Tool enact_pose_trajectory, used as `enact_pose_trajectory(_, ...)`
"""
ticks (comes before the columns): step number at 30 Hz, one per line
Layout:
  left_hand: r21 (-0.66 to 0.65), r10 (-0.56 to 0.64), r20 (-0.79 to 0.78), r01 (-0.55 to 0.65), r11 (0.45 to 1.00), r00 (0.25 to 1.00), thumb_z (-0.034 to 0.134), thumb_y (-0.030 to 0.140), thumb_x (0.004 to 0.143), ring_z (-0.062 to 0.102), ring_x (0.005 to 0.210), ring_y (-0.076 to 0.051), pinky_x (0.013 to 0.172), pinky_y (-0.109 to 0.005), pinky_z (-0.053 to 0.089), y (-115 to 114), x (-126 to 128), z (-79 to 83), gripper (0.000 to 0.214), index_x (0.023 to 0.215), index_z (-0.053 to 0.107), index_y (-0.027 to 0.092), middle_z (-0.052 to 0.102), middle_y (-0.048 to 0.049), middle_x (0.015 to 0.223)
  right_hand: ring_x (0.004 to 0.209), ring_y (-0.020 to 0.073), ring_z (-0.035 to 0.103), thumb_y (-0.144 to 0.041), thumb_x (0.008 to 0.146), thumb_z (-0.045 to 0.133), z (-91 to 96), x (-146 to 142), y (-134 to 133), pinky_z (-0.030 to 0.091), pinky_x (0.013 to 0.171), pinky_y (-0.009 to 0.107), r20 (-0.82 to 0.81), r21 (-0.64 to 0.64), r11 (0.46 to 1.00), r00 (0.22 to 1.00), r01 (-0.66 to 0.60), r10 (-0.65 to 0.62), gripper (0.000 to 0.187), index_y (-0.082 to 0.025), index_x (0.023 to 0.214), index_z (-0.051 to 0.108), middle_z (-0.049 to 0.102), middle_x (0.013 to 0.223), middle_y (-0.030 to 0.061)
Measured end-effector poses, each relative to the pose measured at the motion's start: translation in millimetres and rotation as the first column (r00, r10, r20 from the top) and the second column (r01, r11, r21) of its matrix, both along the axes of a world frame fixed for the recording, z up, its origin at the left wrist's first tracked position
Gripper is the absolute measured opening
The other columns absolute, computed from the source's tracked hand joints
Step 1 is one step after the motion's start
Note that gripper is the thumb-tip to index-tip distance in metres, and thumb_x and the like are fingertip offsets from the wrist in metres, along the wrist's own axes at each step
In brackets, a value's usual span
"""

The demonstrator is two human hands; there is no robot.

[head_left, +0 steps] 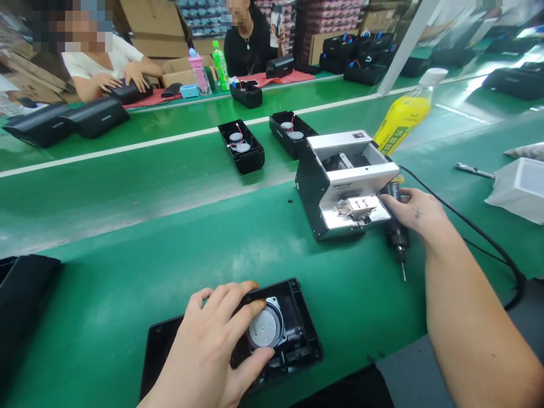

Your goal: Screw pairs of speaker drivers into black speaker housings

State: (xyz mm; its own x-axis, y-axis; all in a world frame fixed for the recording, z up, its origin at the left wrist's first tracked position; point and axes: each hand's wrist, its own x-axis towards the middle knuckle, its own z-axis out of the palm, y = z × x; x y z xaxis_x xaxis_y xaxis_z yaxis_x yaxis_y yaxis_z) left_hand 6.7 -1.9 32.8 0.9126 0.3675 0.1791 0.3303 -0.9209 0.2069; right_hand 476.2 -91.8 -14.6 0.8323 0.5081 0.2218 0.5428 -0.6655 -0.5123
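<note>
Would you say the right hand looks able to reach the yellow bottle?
Probably yes, though the right hand holds a screwdriver; above the silver machine, the top of the yellow bottle looks unobstructed.

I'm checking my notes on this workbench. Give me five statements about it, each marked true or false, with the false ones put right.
1. The left hand is at a speaker in a black case. True.
2. The right hand is empty. False: it holds an electric screwdriver.
3. The tip of the screwdriver touches the speaker. False: it points down, apart from the speaker.
4. A yellow bottle is behind the metal machine. True.
5. The bottle has a red cap. False: the cap is white.
</note>
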Motion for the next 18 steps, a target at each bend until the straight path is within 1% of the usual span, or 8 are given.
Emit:
enact_pose_trajectory(3,-0.009,-0.001,0.012,0.002,1.000,1.000,0.075,0.034,0.093,0.071,0.112,-0.030,0.090,-0.050,0.056,-1,1,0.2,0.035,0.126,0.070,0.025,0.070,-0.0103,0.140,0.065,0.0157,0.061,-0.048,0.098,0.063,6.4,-2,-3,0.054,0.066,0.035,-0.236,0.213,0.977,0.971,0.010,0.041,0.041,-0.009,0.106,0.069,0.061,0.076,0.0026)
enact_pose_trajectory(6,-0.013,-0.003,0.012,0.003,1.000,1.000,0.075,0.032,0.094,0.071,0.111,-0.031,0.088,-0.050,0.057,0,1,0.4,0.032,0.125,0.069,0.025,0.071,-0.0100,0.139,0.065,0.0185,0.060,-0.039,0.101,0.045,21.2,-5,-7,0.056,0.069,0.041,-0.327,0.416,0.909,0.931,-0.011,0.161,0.037,-0.009,0.109,0.066,0.049,0.071,-0.0004)
enact_pose_trajectory(8,-0.018,0.002,-0.001,-0.002,1.000,1.000,0.075,0.035,0.095,0.072,0.111,-0.031,0.090,-0.051,0.058,1,-1,0.1,0.034,0.127,0.069,0.026,0.071,-0.0100,0.140,0.068,0.0192,0.060,-0.041,0.103,0.037,32.9,-8,-11,0.057,0.075,0.042,-0.308,0.508,0.859,0.917,-0.065,0.252,0.040,-0.014,0.109,0.066,0.045,0.071,-0.0009)
enact_pose_trajectory(9,-0.025,0.004,-0.004,-0.004,1.000,1.000,0.076,0.039,0.095,0.071,0.112,-0.031,0.091,-0.051,0.059,2,-3,0.0,0.039,0.131,0.068,0.027,0.069,-0.0102,0.143,0.069,0.0196,0.061,-0.045,0.104,0.037,38.6,-10,-13,0.057,0.078,0.042,-0.286,0.537,0.838,0.914,-0.097,0.289,0.042,-0.017,0.109,0.068,0.046,0.072,-0.0003)
enact_pose_trajectory(12,-0.052,-0.001,0.014,0.001,0.999,1.000,0.075,0.066,0.092,0.067,0.126,-0.035,0.097,-0.050,0.061,2,-12,-0.3,0.066,0.145,0.061,0.030,0.060,-0.0122,0.157,0.072,0.0212,0.063,-0.059,0.101,0.056,55.1,-21,-19,0.057,0.079,0.042,-0.210,0.570,0.802,0.911,-0.180,0.354,0.041,-0.021,0.106,0.072,0.054,0.074,0.0024)
enact_pose_trajectory(14,-0.033,-0.004,0.010,0.004,0.999,1.000,0.070,0.081,0.086,0.060,0.139,-0.041,0.105,-0.056,0.057,0,-19,0.1,0.082,0.149,0.057,0.031,0.053,-0.0144,0.164,0.073,0.0219,0.064,-0.062,0.096,0.067,65.4,-34,-18,0.056,0.077,0.040,-0.149,0.587,0.774,0.908,-0.237,0.391,0.041,-0.022,0.105,0.074,0.057,0.076,0.0031)
enact_pose_trajectory(16,0.032,-0.001,-0.033,0.002,0.999,0.999,0.072,0.077,0.086,0.056,0.143,-0.046,0.111,-0.066,0.051,-3,-25,0.6,0.077,0.149,0.058,0.034,0.051,-0.0160,0.166,0.073,0.0221,0.064,-0.063,0.094,0.071,75.6,-54,-12,0.056,0.074,0.039,-0.060,0.634,0.705,0.888,-0.320,0.456,0.042,-0.023,0.106,0.075,0.059,0.076,0.0030)
enact_pose_trajectory(18,0.101,-0.019,-0.090,0.028,0.994,0.996,0.078,0.058,0.088,0.057,0.142,-0.046,0.110,-0.067,0.050,-4,-30,0.7,0.066,0.148,0.060,0.036,0.051,-0.0161,0.167,0.071,0.0222,0.065,-0.065,0.093,0.072,86.3,-79,-1,0.055,0.070,0.037,0.023,0.705,0.589,0.843,-0.395,0.537,0.043,-0.024,0.107,0.075,0.059,0.075,0.0024)
